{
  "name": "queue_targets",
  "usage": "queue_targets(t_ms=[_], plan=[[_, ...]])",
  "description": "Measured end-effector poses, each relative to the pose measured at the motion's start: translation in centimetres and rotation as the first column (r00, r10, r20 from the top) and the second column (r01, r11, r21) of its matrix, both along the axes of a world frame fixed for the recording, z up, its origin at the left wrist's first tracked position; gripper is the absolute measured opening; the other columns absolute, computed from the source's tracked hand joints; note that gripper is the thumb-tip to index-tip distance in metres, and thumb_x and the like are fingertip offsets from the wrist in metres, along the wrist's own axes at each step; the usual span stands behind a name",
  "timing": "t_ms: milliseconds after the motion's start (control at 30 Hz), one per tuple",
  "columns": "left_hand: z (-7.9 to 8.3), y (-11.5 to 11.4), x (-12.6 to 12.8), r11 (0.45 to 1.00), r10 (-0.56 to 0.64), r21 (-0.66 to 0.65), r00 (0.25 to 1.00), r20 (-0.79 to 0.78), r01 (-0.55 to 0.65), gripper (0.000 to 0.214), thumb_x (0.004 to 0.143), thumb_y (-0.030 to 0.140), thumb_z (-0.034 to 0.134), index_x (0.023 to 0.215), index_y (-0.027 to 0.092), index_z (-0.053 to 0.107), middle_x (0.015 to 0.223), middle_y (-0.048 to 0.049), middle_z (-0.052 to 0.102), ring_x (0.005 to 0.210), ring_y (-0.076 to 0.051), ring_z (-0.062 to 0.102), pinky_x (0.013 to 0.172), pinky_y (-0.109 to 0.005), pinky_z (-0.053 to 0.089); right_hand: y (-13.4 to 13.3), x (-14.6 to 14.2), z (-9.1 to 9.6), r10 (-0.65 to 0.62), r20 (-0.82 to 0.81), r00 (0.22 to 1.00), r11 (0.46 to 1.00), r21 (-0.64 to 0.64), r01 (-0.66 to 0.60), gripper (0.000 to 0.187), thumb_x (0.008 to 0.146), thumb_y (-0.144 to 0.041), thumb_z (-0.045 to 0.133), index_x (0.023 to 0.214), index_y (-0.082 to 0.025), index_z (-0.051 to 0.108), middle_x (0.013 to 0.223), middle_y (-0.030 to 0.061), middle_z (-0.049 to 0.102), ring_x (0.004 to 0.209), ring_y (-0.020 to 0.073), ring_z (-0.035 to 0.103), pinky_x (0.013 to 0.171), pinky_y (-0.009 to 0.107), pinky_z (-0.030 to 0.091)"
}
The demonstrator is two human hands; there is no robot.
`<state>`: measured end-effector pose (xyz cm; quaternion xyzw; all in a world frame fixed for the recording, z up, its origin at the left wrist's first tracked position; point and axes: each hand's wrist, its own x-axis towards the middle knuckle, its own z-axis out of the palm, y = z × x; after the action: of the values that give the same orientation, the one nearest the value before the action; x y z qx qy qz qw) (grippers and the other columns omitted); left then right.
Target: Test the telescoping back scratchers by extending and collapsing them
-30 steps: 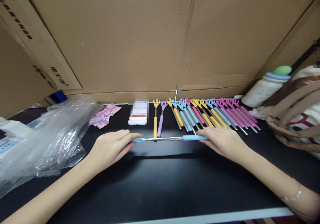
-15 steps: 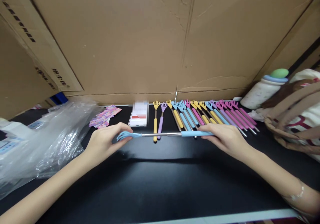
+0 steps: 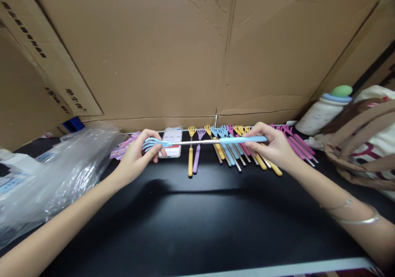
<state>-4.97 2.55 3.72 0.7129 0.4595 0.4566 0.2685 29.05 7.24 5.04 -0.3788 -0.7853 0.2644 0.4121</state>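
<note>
I hold a blue telescopic back scratcher stretched out level above the black table. My left hand pinches its claw end. Its blue handle sits in the closed fingers of my right hand. Behind it, a row of several yellow, purple, blue and pink back scratchers lies side by side on the table. A yellow one and a purple one lie apart at the row's left end.
A phone showing a timer lies near my left hand, with pink stickers beside it. Crumpled clear plastic bags fill the left. A bottle and a woven bag stand at the right. Cardboard walls close the back.
The blue back scratcher has been pulled longer, its claw now shows, and both hands have lifted it off the table and farther from me.
</note>
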Motion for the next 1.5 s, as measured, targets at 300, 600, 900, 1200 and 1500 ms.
queue_targets(t_ms=[300, 600, 900, 1200, 1500], plan=[[-2.6, 0.0, -0.1, 0.998, -0.02, -0.06, 0.999, -0.039, 0.017, 0.025, 0.086, 0.038, 0.045, 0.099, 0.016, 0.046, 0.076, -0.0026, 0.064, 0.052, -0.01, 0.052, 0.06, -0.025, 0.042, -0.4, 0.0, -2.5, -0.007, -0.021, 1.0, 0.993, -0.12, 0.004, 0.02, 0.076, -0.035, 0.06, 0.083, -0.018, 0.053, 0.05, -0.0054, 0.052, 0.042, 0.0077, 0.049, 0.043, 0.02, 0.04], [-2.6, -0.5, -0.5, 0.998, 0.016, -0.057, 0.998, -0.053, -0.019, 0.025, 0.086, 0.039, 0.046, 0.097, 0.017, 0.047, 0.072, -0.0015, 0.063, 0.052, -0.011, 0.054, 0.059, -0.025, 0.043, -0.9, -0.6, -3.3, -0.009, -0.013, 1.0, 0.984, -0.178, 0.007, 0.021, 0.078, -0.037, 0.056, 0.085, -0.017, 0.051, 0.048, -0.0074, 0.047, 0.037, 0.0053, 0.042, 0.038, 0.018, 0.033], [-3.7, -1.8, 1.1, 0.985, -0.145, -0.115, 0.977, -0.155, 0.128, 0.021, 0.088, 0.035, 0.042, 0.097, 0.018, 0.049, 0.071, 0.0002, 0.062, 0.055, -0.01, 0.056, 0.059, -0.022, 0.045, -2.8, -2.6, -3.6, 0.093, 0.148, 0.985, 0.973, -0.223, -0.058, 0.021, 0.083, -0.038, 0.048, 0.084, -0.017, 0.052, 0.054, -0.0055, 0.047, 0.042, 0.006, 0.041, 0.041, 0.018, 0.032], [-3.3, -2.3, 1.8, 0.992, -0.107, -0.089, 0.982, -0.155, 0.094, 0.019, 0.088, 0.034, 0.042, 0.095, 0.018, 0.05, 0.067, 0.0012, 0.061, 0.052, -0.009, 0.054, 0.055, -0.02, 0.044, -3.3, -2.8, -3.2, 0.069, 0.224, 0.972, 0.997, -0.032, -0.063, 0.02, 0.084, -0.035, 0.049, 0.087, -0.017, 0.057, 0.076, 0.0003, 0.058, 0.063, 0.0091, 0.049, 0.058, 0.021, 0.037], [-3.5, -2.4, 2.0, 0.99, -0.095, -0.125, 0.977, -0.191, 0.071, 0.02, 0.088, 0.034, 0.042, 0.096, 0.018, 0.052, 0.065, 0.0024, 0.06, 0.052, -0.007, 0.051, 0.055, -0.018, 0.043, -3.0, -2.7, -3.4, 0.103, 0.308, 0.946, 0.995, -0.039, -0.095, 0.027, 0.085, -0.039, 0.047, 0.091, -0.017, 0.061, 0.078, 0.0012, 0.061, 0.06, 0.0083, 0.05, 0.058, 0.02, 0.036]])
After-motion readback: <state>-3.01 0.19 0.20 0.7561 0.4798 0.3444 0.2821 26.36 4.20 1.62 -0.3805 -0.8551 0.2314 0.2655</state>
